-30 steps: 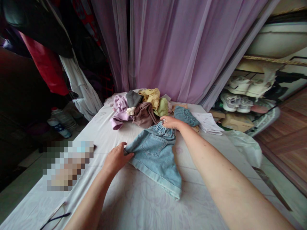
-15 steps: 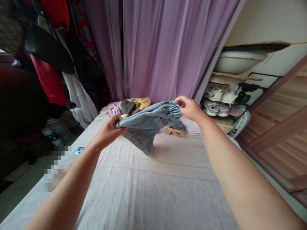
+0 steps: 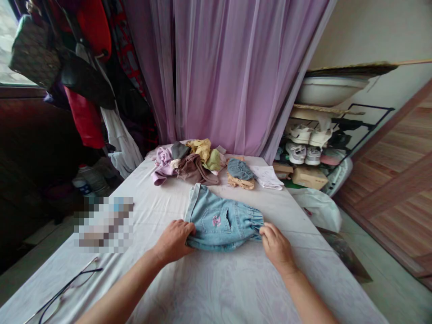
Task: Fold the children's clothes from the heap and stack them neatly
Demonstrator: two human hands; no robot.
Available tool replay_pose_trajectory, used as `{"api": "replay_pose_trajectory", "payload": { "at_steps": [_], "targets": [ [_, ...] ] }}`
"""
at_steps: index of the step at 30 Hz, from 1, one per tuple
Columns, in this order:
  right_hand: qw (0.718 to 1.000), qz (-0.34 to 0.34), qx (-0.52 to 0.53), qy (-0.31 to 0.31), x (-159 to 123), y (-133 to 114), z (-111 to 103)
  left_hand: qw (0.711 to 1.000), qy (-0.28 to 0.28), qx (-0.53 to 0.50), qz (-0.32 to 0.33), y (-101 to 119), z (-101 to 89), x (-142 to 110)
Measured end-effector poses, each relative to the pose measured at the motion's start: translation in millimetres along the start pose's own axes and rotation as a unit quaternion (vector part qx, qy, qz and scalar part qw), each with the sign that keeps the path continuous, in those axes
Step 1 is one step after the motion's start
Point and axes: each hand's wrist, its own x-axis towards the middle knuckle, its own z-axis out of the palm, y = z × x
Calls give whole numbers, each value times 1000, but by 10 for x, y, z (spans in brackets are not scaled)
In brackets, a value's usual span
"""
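Light blue denim shorts (image 3: 216, 225) lie folded on the white sheet (image 3: 216, 288), with a gathered elastic waist at the right and a pocket bearing a small pink motif facing up. My left hand (image 3: 176, 239) is closed on the near corner of the leg hem. At the other end, my right hand (image 3: 275, 245) pinches the waistband. Beyond the shorts is a heap of crumpled clothes, among them a brown garment (image 3: 195, 170), a yellow one (image 3: 201, 147) and a lilac one (image 3: 164, 164).
Right of the heap, a blue-grey folded garment (image 3: 240, 169) rests on tan cloth, beside a white folded cloth (image 3: 268, 176). Eyeglasses (image 3: 67, 288) lie near the left edge, close to a pixelated patch. A shoe rack (image 3: 312, 135) stands right; bags hang left; a purple curtain (image 3: 232, 72) hangs behind.
The shorts have come down from the air onto the sheet, nearer to me, with both hands still gripping them. The view has tilted down, bringing the glasses into sight.
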Motion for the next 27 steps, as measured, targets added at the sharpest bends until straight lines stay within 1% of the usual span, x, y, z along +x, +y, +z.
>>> {"api": "replay_pose_trajectory", "payload": {
  "at_steps": [2, 4, 5, 6, 7, 9, 10, 11, 14, 16, 18, 21, 23, 27],
  "targets": [
    [999, 35, 31, 13, 21, -40, -21, 999, -49, -3, 2, -11, -121, 46],
    [990, 113, 75, 28, 99, -113, -49, 994, -104, -23, -3, -38, -235, 121],
    [981, 157, 104, 35, 139, -153, -60, 993, -116, -30, -19, -57, -267, 158],
    [970, 199, 135, 40, 173, -191, -65, 992, -110, -31, -46, -79, -277, 188],
    [958, 232, 165, 40, 199, -224, -64, 993, -84, -24, -82, -102, -265, 209],
    [939, 272, 206, 33, 225, -271, -42, 988, -13, 1, -156, -144, -187, 220],
    [934, 282, 217, 30, 227, -284, -23, 983, 13, 7, -182, -158, -133, 211],
    [931, 286, 225, 28, 227, -290, -1, 980, 25, 7, -199, -166, -79, 196],
    [920, 285, 268, 29, 235, -281, 50, 975, 31, -13, -218, -140, 34, 138],
    [908, 287, 304, 30, 260, -269, 49, 973, 51, -28, -224, -96, 37, 112],
    [902, 290, 317, 39, 288, -260, 18, 970, 72, -55, -226, -49, -3, 96],
    [912, 290, 284, 61, 287, -249, -32, 968, 88, -97, -216, 2, -51, 70],
    [922, 287, 255, 55, 245, -234, -36, 968, 91, -96, -211, 23, -24, 44],
    [936, 286, 206, 20, 134, -162, 9, 973, 49, -82, -212, 38, 130, -6]
  ]
}}
